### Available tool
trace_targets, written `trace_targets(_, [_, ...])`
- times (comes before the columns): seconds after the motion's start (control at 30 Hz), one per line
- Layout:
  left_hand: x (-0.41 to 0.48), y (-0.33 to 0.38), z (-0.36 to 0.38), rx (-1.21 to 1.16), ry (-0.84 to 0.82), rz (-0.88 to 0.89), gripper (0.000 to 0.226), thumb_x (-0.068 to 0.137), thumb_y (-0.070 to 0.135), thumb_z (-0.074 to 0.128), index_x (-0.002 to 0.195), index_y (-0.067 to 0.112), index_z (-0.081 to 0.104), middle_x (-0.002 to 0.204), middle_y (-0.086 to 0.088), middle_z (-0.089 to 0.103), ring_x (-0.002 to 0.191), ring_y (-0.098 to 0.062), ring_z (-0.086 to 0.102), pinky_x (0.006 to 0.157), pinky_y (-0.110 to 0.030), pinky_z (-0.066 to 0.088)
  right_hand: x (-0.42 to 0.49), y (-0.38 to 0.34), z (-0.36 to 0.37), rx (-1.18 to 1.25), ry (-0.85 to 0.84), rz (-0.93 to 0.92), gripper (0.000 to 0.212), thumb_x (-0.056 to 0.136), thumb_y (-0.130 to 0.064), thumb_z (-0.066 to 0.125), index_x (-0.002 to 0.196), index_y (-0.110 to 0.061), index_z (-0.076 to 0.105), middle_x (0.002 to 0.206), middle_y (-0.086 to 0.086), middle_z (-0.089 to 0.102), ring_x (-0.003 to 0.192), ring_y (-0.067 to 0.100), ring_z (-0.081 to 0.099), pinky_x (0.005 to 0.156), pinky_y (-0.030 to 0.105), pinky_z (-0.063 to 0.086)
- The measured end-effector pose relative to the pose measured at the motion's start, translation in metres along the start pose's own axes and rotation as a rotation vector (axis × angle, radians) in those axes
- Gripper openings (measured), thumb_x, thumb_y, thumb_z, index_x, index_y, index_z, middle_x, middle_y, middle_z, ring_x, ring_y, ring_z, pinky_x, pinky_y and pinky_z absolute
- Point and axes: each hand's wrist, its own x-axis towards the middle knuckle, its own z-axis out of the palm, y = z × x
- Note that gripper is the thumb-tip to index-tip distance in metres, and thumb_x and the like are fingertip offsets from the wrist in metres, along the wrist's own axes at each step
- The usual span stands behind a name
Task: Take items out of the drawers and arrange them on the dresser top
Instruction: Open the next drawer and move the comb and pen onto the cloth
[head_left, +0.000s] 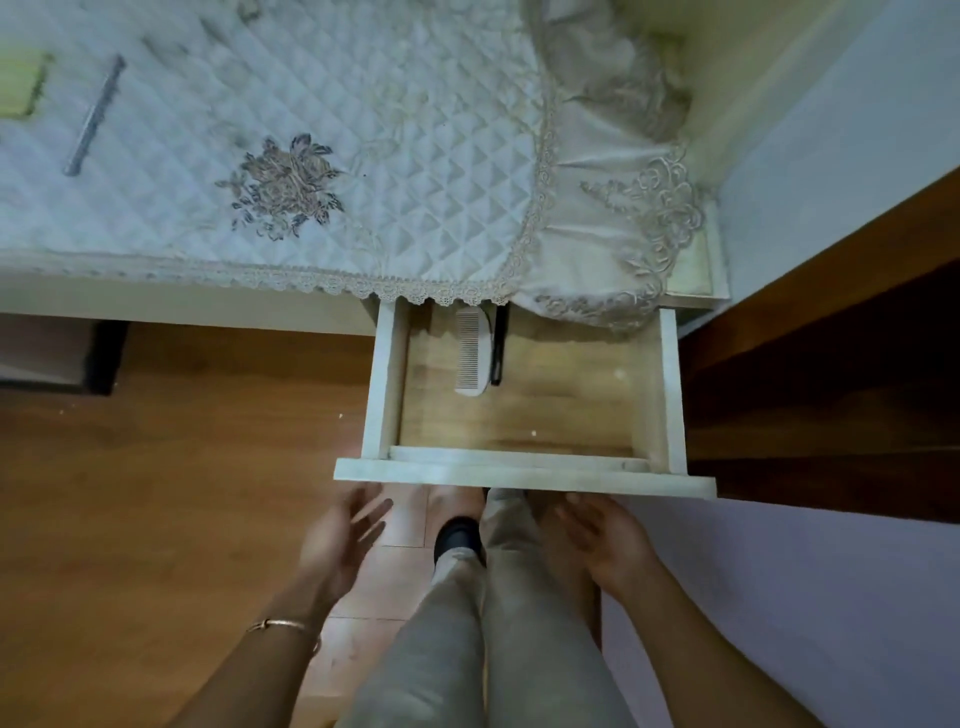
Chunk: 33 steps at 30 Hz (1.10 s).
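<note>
A pale wooden drawer (524, 475) stands pulled out from the dresser. Inside, near its back, lie a white comb (471, 351) and a thin black item (498, 345) beside it. The dresser top is covered with a white quilted cloth (363, 156) with lace trim. On the cloth at the far left lie a grey metal rod (94, 117) and a yellow-green flat thing (18, 85). My left hand (340, 538) hovers open just below the drawer's front, fingers spread. My right hand (608, 540) is below the front's right part, fingers apart, holding nothing.
A dark wooden piece of furniture (831, 364) stands close on the right of the drawer. A pale wall (831, 130) rises behind it. My legs in beige trousers (493, 623) stand on the wooden floor (156, 493) right under the drawer front.
</note>
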Motion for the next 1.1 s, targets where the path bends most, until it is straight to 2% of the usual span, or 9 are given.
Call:
trace_targets(0.13, [-0.029,0.034,-0.003,0.311,0.167,0.465,0.033,0.097,0.024,0.039,0.122,0.007,0.052,0.12,-0.008,0.057,0.103,-0.02,0.053,0.081,-0.025,0.044,-0.042,-0.015,0.005,-0.711,-0.079,-0.361,0.014,0.09,-0.007,0.052,0.087,-0.001,0.065,0.08,0.006,0.061,0.073,0.012,0.055,0.059,0.014,0.042])
trace_targets(0.23, [-0.053,0.054,0.013,0.624,0.066,0.711,0.024,0.095,0.027,0.044,0.115,0.019,0.054,0.101,0.01,0.057,0.093,-0.007,0.053,0.081,-0.02,0.039,-0.068,-0.028,0.003,-0.795,-0.072,-0.715,0.014,0.089,-0.01,0.056,0.086,-0.021,0.065,0.083,-0.012,0.064,0.078,-0.002,0.058,0.067,0.003,0.044])
trace_targets(0.33, [-0.052,0.053,0.021,0.839,0.045,0.762,0.018,0.091,0.02,0.053,0.106,0.015,0.062,0.096,0.007,0.061,0.09,-0.01,0.057,0.078,-0.022,0.041,-0.066,-0.044,0.001,-1.046,0.133,-0.934,0.022,0.09,-0.016,0.055,0.111,-0.014,0.062,0.104,-0.006,0.059,0.104,0.01,0.052,0.087,0.019,0.041])
trace_targets(0.4, [-0.048,0.048,0.02,0.902,0.101,0.783,0.016,0.089,0.013,0.054,0.101,0.012,0.064,0.099,0.001,0.061,0.092,-0.015,0.056,0.077,-0.023,0.039,-0.056,-0.044,-0.003,-1.18,0.18,-0.928,0.024,0.089,-0.018,0.056,0.11,-0.008,0.063,0.109,0.005,0.063,0.109,0.022,0.052,0.088,0.028,0.039])
trace_targets(0.5, [-0.051,0.049,0.016,0.937,0.08,0.75,0.017,0.089,0.01,0.052,0.102,0.011,0.063,0.098,0.001,0.06,0.087,-0.01,0.054,0.067,-0.014,0.038,-0.051,-0.034,-0.01,-1.193,0.172,-0.941,0.018,0.088,-0.011,0.057,0.102,-0.004,0.066,0.104,0.013,0.066,0.102,0.028,0.056,0.083,0.025,0.036])
trace_targets(0.63, [-0.06,0.043,0.009,0.941,0.064,0.714,0.017,0.089,0.005,0.049,0.098,0.013,0.061,0.094,0.0,0.06,0.076,-0.001,0.051,0.062,-0.009,0.035,-0.059,-0.025,-0.014,-1.16,0.19,-0.935,0.014,0.086,-0.008,0.058,0.09,-0.002,0.069,0.092,0.013,0.068,0.092,0.026,0.056,0.076,0.025,0.035])
trace_targets(0.77, [-0.069,0.027,-0.001,0.945,0.074,0.695,0.016,0.088,0.004,0.049,0.099,0.011,0.057,0.086,0.001,0.059,0.08,-0.014,0.054,0.066,-0.021,0.041,-0.064,-0.016,-0.021,-1.182,0.167,-0.86,0.016,0.086,-0.012,0.058,0.079,-0.002,0.068,0.078,0.005,0.06,0.082,0.021,0.051,0.07,0.026,0.034])
trace_targets(0.87, [-0.075,0.023,-0.003,0.963,0.038,0.697,0.016,0.087,0.007,0.051,0.1,0.016,0.054,0.084,0.01,0.057,0.084,-0.015,0.056,0.065,-0.015,0.041,-0.067,-0.015,-0.024,-1.197,0.156,-0.849,0.017,0.087,-0.016,0.057,0.079,-0.005,0.067,0.078,-0.002,0.056,0.081,0.016,0.048,0.07,0.026,0.034])
trace_targets(1.1, [-0.081,0.03,0.004,1.19,0.132,0.715,0.034,0.091,0.023,0.049,0.124,0.017,0.047,0.121,-0.002,0.055,0.095,-0.016,0.057,0.077,-0.033,0.052,-0.066,-0.029,-0.02,-1.279,0.082,-0.765,0.029,0.088,-0.024,0.055,0.06,-0.018,0.05,0.065,-0.003,0.051,0.069,0.017,0.051,0.056,0.022,0.034])
